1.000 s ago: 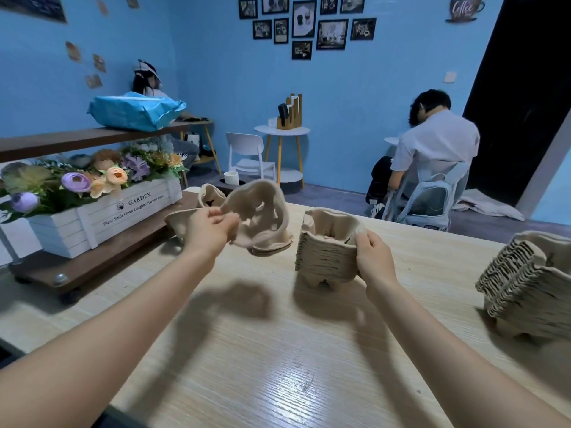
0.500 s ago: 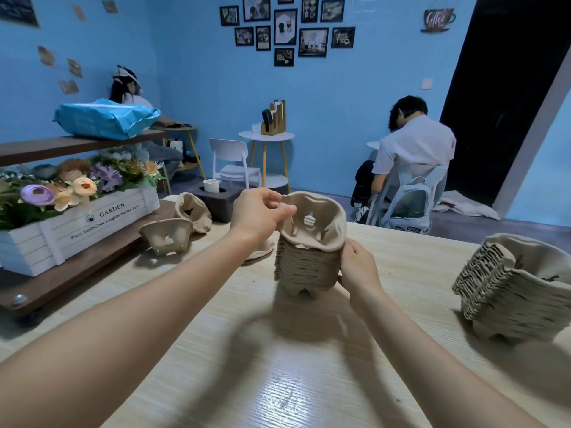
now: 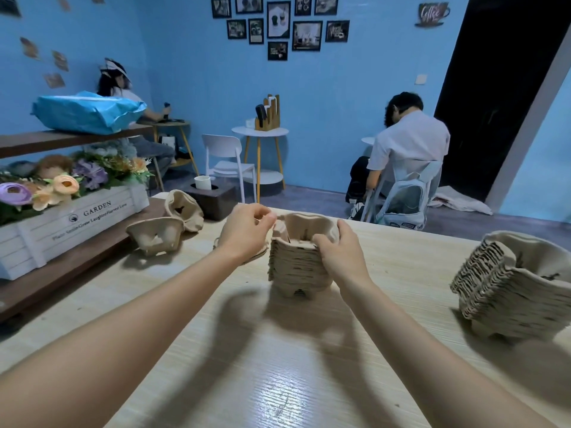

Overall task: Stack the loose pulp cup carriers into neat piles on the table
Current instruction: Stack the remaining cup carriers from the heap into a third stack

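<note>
Pulp cup carriers stand nested in a pile [image 3: 298, 264] at the middle of the table [image 3: 278, 381], and the step in hand looks like seating the topmost carrier [image 3: 309, 227] onto it. The right hand [image 3: 341, 253] grips the pile's near top corner, fingers curled over the rim. The left hand [image 3: 245, 234] hovers just beside the pile's left edge, fingers curled; whether it pinches the rim I cannot tell. A second pile [image 3: 519, 282] sits well apart on the right. Next would likely be fetching the two loose carriers [image 3: 156, 236] lying at far left, which calls for a long left reach.
</note>
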